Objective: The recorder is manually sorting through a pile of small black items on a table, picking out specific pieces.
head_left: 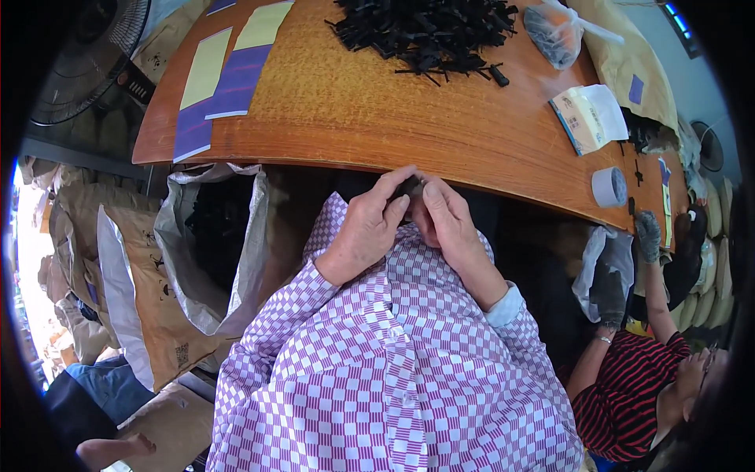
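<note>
At the near edge of the table, my left hand (366, 224) and my right hand (448, 223) meet in front of my checked smock. Their fingers are bent and closed around a small dark piece (410, 186), which is mostly hidden by the thumbs and fingers. It looks black like the parts on the table, but its exact shape cannot be made out. Farther back lies a heap of small black plastic parts (432, 35), with one loose black part (499, 75) at its near right side.
On the brown table (338, 110) are purple-and-yellow strips (244, 75), a tissue pack (590, 118), a grey tape roll (609, 187) and a plastic bag (554, 35). An open white sack (169, 228) stands at left, below a fan (86, 55). A gloved co-worker (629, 385) sits at right.
</note>
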`<action>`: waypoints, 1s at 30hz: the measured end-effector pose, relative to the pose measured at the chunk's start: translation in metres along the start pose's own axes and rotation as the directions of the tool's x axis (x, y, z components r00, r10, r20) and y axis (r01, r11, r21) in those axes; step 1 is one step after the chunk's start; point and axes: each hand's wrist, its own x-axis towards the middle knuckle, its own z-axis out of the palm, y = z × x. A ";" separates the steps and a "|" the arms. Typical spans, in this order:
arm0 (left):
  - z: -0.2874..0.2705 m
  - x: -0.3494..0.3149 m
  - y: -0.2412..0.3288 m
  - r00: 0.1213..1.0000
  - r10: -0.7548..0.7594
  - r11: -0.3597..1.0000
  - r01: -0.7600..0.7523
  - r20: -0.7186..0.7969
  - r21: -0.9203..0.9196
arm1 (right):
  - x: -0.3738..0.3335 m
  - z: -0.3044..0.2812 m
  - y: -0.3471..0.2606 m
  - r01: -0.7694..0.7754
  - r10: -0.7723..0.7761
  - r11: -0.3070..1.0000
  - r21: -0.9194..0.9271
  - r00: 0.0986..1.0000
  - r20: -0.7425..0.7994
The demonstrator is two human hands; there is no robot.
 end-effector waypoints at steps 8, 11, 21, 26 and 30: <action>-0.002 -0.004 0.000 0.995 -0.092 0.992 0.087 -0.048 -0.091 | 0.000 0.019 -0.008 -0.156 0.152 0.976 0.155 0.988 0.038; -0.001 -0.002 -0.003 0.995 -0.038 0.997 0.032 -0.095 -0.066 | 0.004 0.021 -0.004 -0.173 0.173 0.970 0.172 0.985 0.014; 0.003 -0.001 0.002 0.992 -0.039 0.998 0.044 -0.119 0.041 | 0.007 0.019 -0.002 -0.110 0.109 0.986 0.122 0.994 0.016; -0.002 0.002 0.001 0.991 0.012 0.982 0.014 -0.133 0.191 | 0.018 0.015 0.010 -0.051 0.044 0.992 0.114 0.997 0.067; -0.017 -0.001 -0.004 0.989 -0.096 0.984 0.111 -0.109 0.142 | 0.048 -0.003 0.029 0.082 -0.058 0.985 -0.151 0.985 0.160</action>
